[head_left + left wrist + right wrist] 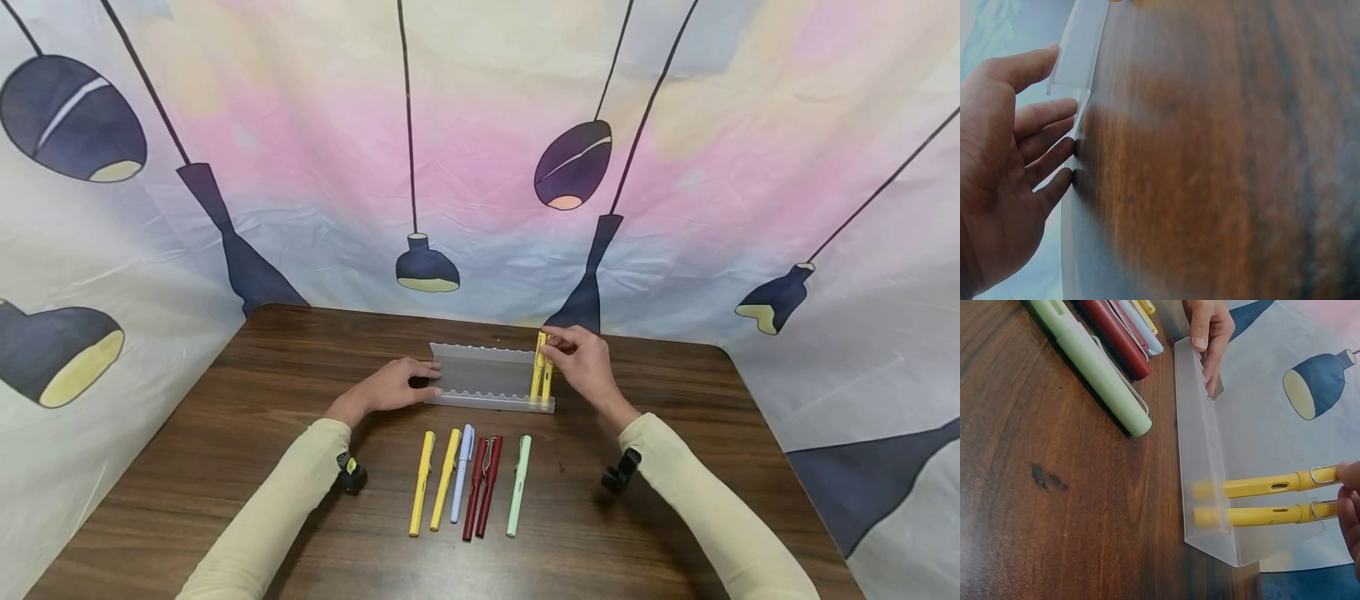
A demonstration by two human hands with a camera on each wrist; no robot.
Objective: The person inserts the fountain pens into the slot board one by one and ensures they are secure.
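Behind everything hangs a backdrop (495, 108) printed with dark hanging lamps, and in front of it spreads the brown wood-grain tabletop (600, 550). My pale left sleeve (277, 508) and right sleeve (720, 500) reach in over it. Near the far edge sits the translucent rack (487, 402) with its scalloped walls. My left hand (390, 386) touches the rack's left end, thumb and fingers apart and nearly straight. My right hand (587, 364) is at the other end, its fingers pinching the top of the inner yellow pen (536, 379); the outer yellow pen (546, 386) stands just beside it, both resting across the rack's right end. Closer to me lie six more: two yellow pens (422, 483), two dark red pens (474, 492), a mint-green pen (519, 486) and a pale blue pen (462, 475).
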